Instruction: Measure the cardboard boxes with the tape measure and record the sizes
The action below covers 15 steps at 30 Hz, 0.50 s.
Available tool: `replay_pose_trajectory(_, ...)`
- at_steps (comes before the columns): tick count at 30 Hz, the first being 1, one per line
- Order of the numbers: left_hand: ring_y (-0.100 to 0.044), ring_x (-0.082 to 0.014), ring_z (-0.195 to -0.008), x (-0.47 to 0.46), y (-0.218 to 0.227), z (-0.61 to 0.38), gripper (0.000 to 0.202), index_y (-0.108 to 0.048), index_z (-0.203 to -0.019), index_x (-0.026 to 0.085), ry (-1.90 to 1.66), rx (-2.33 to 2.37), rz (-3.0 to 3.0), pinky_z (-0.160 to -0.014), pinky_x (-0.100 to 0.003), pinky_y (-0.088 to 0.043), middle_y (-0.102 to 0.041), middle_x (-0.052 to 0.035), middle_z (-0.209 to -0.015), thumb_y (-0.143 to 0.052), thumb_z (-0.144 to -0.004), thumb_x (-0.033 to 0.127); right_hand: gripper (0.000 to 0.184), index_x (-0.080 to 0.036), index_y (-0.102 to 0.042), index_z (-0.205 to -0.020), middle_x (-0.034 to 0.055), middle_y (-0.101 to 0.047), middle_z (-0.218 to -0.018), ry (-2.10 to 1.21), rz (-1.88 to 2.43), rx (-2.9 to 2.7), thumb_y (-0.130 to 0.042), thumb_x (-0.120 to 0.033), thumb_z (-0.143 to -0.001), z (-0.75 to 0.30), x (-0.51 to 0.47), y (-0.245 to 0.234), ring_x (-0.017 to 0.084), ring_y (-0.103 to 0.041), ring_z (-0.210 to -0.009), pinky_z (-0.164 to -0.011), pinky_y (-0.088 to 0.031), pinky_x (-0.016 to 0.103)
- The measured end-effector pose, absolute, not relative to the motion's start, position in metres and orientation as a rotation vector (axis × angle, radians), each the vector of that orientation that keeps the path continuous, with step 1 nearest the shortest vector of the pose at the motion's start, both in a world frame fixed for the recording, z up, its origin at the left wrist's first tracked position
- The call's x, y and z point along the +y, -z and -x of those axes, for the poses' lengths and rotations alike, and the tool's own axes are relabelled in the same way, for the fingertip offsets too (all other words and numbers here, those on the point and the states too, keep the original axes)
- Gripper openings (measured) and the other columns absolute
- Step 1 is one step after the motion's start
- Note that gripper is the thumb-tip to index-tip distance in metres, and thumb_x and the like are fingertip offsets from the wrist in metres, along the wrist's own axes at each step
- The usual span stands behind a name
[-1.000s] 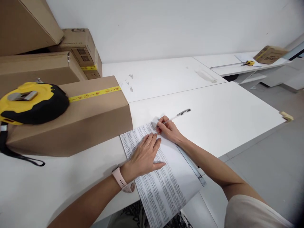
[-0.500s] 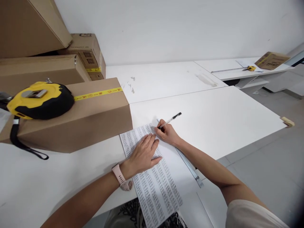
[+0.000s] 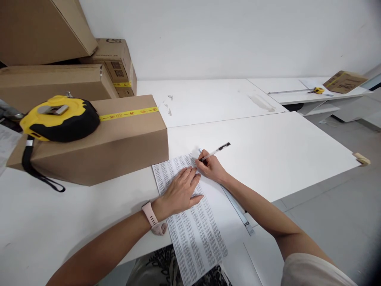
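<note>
My right hand [image 3: 210, 166] grips a pen [image 3: 214, 151], clear-barrelled with black ends, its tip hidden by my fingers near the paper's top right. The paper [image 3: 198, 234] is covered in rows of small handwriting and hangs over the table's front edge. My left hand [image 3: 182, 191] lies flat on it, fingers stretched out. A pink watch strap [image 3: 151, 216] circles my left wrist. Under my right forearm a pale blue strip [image 3: 236, 208] shows along the paper's right side.
A cardboard box [image 3: 133, 147] stands left of the paper, with a yellow and black tape measure [image 3: 61, 119] on top. More cartons [image 3: 53, 81] are stacked behind. Far right on the white table [image 3: 253, 139] are another tape measure [image 3: 318, 90] and a small box [image 3: 345, 81].
The view has shifted slightly, so the boxes and tape measure appear a little further right. My hands keep nearly the same place on the paper, the pen still in the right.
</note>
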<state>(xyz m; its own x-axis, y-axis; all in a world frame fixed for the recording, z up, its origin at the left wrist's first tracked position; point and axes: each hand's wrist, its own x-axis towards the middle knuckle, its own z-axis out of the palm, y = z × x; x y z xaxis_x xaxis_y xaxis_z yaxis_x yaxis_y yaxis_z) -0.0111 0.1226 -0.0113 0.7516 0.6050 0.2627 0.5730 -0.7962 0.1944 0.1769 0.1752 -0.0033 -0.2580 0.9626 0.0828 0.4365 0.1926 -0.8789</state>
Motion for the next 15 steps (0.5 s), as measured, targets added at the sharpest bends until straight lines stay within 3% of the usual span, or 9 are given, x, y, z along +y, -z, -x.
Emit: replay_pose_trajectory(15, -0.049, -0.0379, -0.130, 0.1234, 0.0153, 0.0118, 0.061, -0.051, -0.130, 0.003, -0.522, 0.952, -2.891, -0.112, -0.053, -0.039, -0.054, -0.0251, -0.137, -0.055, -0.092, 0.051, 0.018, -0.023, -0.042, -0.077, -0.0071, -0.046, -0.054, -0.984, 1.305, -1.827, -0.055, -0.032, -0.086, -0.1762, 0.1762, 0.0056, 0.009, -0.038, -0.049, -0.048, -0.030, 0.024)
